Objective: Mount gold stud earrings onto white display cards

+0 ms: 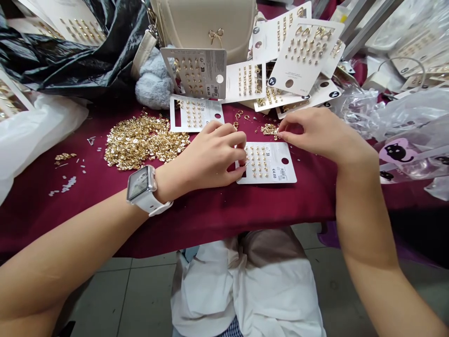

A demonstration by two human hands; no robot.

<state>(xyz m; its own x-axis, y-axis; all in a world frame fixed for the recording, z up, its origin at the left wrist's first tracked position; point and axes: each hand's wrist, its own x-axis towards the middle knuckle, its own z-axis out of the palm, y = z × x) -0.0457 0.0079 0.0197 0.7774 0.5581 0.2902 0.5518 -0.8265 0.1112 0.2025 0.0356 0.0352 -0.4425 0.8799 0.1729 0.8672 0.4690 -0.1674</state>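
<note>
A white earring card [280, 161] with rows of small gold earrings lies face up on the table in front of me. At its left end my left hand [217, 150], wearing a watch, curls in with thumb and fingertips pinched on the card's edge. Over the card's far right corner, my right hand [312, 131] bends down with thumb and index tips together. Those tips touch a small heap of gold earring backs [269, 129]; whatever is between them is too small to make out. A much larger pile of gold earring backs [133, 142] spreads left of my left hand.
Another earring card [210, 112] lies just behind my left hand. More filled cards [301, 56] lean and overlap before a beige handbag [196, 21]. Black plastic [115, 61] is at back left, clear bags [403, 117] at right. Small clear bits [69, 184] lie left.
</note>
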